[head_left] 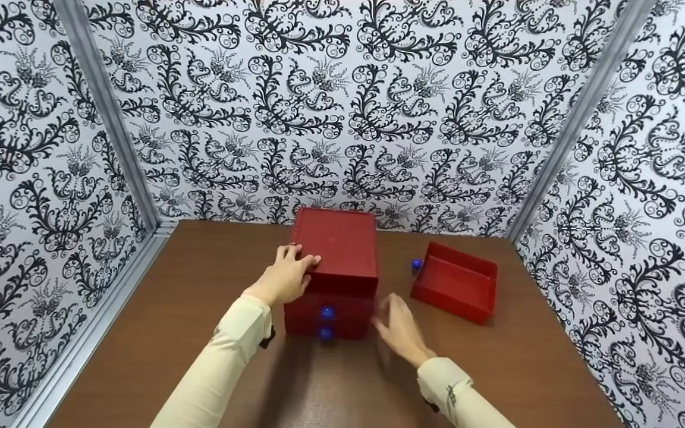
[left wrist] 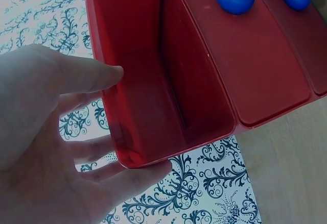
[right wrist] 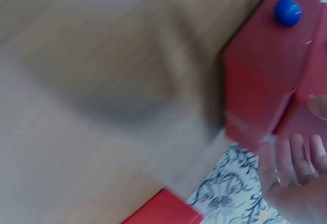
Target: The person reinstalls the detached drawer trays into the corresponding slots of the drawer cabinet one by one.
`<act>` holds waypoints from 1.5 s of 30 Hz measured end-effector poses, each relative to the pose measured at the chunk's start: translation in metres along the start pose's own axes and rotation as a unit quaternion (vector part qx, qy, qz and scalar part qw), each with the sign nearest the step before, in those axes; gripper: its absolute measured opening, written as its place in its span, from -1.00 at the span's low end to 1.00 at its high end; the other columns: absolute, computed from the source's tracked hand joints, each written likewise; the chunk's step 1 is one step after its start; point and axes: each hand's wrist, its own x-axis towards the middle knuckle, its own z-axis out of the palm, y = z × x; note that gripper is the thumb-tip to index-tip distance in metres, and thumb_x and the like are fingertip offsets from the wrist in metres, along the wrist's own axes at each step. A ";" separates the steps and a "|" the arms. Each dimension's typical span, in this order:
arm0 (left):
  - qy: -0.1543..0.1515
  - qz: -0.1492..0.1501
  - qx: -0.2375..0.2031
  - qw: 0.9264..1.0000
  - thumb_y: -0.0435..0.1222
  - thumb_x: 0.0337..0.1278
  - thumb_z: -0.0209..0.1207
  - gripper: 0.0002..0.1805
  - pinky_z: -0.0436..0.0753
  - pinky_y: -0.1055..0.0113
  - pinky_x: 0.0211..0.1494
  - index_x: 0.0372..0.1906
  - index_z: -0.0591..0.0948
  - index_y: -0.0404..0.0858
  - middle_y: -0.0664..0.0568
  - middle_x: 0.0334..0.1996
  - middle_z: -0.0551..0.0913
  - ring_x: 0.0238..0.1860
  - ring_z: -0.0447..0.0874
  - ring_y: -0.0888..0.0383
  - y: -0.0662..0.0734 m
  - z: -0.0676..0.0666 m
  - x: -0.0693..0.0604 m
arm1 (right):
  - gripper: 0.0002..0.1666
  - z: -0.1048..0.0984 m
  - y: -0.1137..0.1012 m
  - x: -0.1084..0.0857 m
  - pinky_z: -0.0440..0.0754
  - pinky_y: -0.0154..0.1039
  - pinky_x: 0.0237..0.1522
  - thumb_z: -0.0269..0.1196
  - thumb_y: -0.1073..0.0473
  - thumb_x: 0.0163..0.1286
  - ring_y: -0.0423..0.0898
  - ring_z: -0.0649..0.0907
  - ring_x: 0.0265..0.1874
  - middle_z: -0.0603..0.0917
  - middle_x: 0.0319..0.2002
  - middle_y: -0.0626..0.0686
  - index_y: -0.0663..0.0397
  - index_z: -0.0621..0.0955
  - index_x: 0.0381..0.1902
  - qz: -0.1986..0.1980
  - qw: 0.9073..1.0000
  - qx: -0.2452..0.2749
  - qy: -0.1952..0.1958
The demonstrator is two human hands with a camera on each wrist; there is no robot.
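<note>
A red drawer cabinet (head_left: 333,244) stands on the table, its top compartment (left wrist: 158,91) an open hollow. Below the hollow, two closed drawers carry blue ball knobs, an upper knob (head_left: 327,312) and a lower knob (head_left: 325,333). My left hand (head_left: 283,279) holds the cabinet's upper left edge. Its thumb (left wrist: 97,76) lies over the rim of the hollow, and the fingers rest on the outside. Close to the cabinet's right side is my right hand (head_left: 401,327), blurred, its fingers loosely bent and holding nothing. Whether it touches the cabinet I cannot tell.
A removed red drawer (head_left: 458,282) lies on the brown table (head_left: 533,356) at the right, its own blue knob (head_left: 417,264) at its left edge. Patterned walls (head_left: 330,119) with grey metal posts close off the back and both sides.
</note>
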 end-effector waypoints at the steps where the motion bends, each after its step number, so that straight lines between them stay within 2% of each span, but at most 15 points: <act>1: 0.001 0.001 0.000 1.000 -0.34 0.31 0.11 -0.56 0.62 -0.35 0.07 0.28 0.53 -0.14 -0.40 0.41 0.29 0.44 0.15 -0.32 0.000 0.000 0.000 | -0.68 -0.003 0.006 -0.001 0.57 -0.16 -0.24 0.41 0.33 0.12 -0.01 0.55 -0.30 0.53 -0.35 0.10 0.17 0.46 -0.29 0.003 1.000 -0.018 -0.004; 5: 0.004 0.003 0.003 1.000 -0.34 0.30 0.12 -0.58 0.64 -0.32 0.05 0.25 0.54 -0.15 -0.40 0.39 0.31 0.42 0.17 -0.31 0.002 0.002 -0.001 | -0.69 -0.019 0.033 0.001 0.61 0.06 -0.18 0.38 0.34 0.12 0.17 0.56 -0.21 0.56 -0.27 0.22 0.25 0.49 -0.22 0.030 0.993 -0.111 -0.004; 8: 0.005 0.004 0.003 1.000 -0.33 0.30 0.12 -0.59 0.65 -0.31 0.05 0.24 0.54 -0.17 -0.41 0.39 0.30 0.42 0.17 -0.32 0.005 0.003 0.000 | -0.59 -0.029 0.051 0.008 0.58 0.18 -0.11 0.37 0.30 0.15 0.29 0.53 -0.05 0.56 -0.08 0.34 0.30 0.50 -0.07 0.056 0.985 -0.161 -0.021; 12: 0.001 0.005 0.002 1.000 -0.33 0.32 0.11 -0.62 0.64 -0.31 0.07 0.22 0.54 -0.19 -0.41 0.40 0.30 0.43 0.16 -0.32 0.008 0.007 -0.001 | -0.40 -0.036 0.070 0.011 0.48 0.29 0.12 0.35 0.28 0.21 0.38 0.42 0.23 0.45 0.27 0.40 0.28 0.46 0.20 0.092 0.978 -0.165 -0.088; 16: -0.002 0.007 -0.002 1.000 -0.33 0.32 0.12 -0.63 0.65 -0.30 0.07 0.20 0.55 -0.19 -0.40 0.39 0.31 0.42 0.17 -0.32 0.010 0.012 -0.003 | -0.26 -0.036 0.085 0.004 0.36 0.38 0.26 0.31 0.27 0.25 0.42 0.34 0.34 0.30 0.42 0.43 0.27 0.36 0.37 0.126 0.968 -0.158 -0.146; 20: 0.000 0.012 -0.006 1.000 -0.34 0.30 0.13 -0.63 0.66 -0.30 0.04 0.19 0.56 -0.19 -0.41 0.37 0.33 0.41 0.19 -0.32 0.013 0.014 -0.006 | -0.22 -0.032 0.095 -0.004 0.34 0.40 0.25 0.30 0.25 0.26 0.42 0.36 0.31 0.32 0.40 0.45 0.33 0.31 0.40 0.145 0.963 -0.169 -0.153; 28: 0.014 0.017 -0.007 1.000 -0.33 0.30 0.13 -0.65 0.66 -0.32 0.00 0.17 0.57 -0.18 -0.41 0.36 0.34 0.39 0.20 -0.32 0.014 0.012 -0.004 | -0.29 -0.030 0.095 -0.003 0.44 0.31 0.05 0.31 0.25 0.24 0.39 0.42 0.15 0.44 0.18 0.42 0.25 0.37 0.33 0.140 0.967 -0.189 -0.100; 35: 0.017 0.012 0.001 1.000 -0.33 0.30 0.13 -0.63 0.67 -0.30 0.01 0.19 0.56 -0.16 -0.41 0.37 0.33 0.39 0.19 -0.32 0.010 0.007 -0.003 | -0.36 -0.031 0.089 -0.001 0.50 0.28 0.05 0.27 0.00 0.34 0.38 0.49 0.07 0.48 0.08 0.45 0.19 0.43 0.27 0.169 0.962 -0.203 -0.075; 39: 0.021 0.008 0.003 1.000 -0.33 0.29 0.13 -0.61 0.66 -0.31 0.00 0.21 0.56 -0.16 -0.41 0.37 0.33 0.39 0.20 -0.32 0.007 0.004 -0.003 | -0.38 -0.032 0.086 -0.007 0.52 0.25 0.04 0.21 -0.11 0.39 0.36 0.54 0.01 0.53 0.03 0.43 0.17 0.47 0.24 0.164 0.957 -0.227 -0.077; 42: 0.022 0.006 0.008 1.000 -0.33 0.30 0.13 -0.61 0.67 -0.31 -0.01 0.21 0.56 -0.16 -0.41 0.36 0.34 0.39 0.21 -0.32 0.003 0.002 -0.003 | -0.44 -0.035 0.082 -0.015 0.57 0.23 -0.05 0.20 -0.06 0.39 0.34 0.60 -0.08 0.57 -0.04 0.41 0.18 0.50 0.20 0.146 0.955 -0.244 -0.080; 45: 0.023 0.004 0.013 1.000 -0.32 0.30 0.13 -0.60 0.67 -0.31 -0.02 0.23 0.55 -0.16 -0.41 0.36 0.34 0.39 0.20 -0.33 0.000 -0.001 -0.002 | -0.55 -0.040 0.079 -0.025 0.63 0.22 -0.16 0.24 0.12 0.35 0.33 0.64 -0.23 0.60 -0.11 0.37 0.21 0.51 0.12 0.128 0.959 -0.241 -0.079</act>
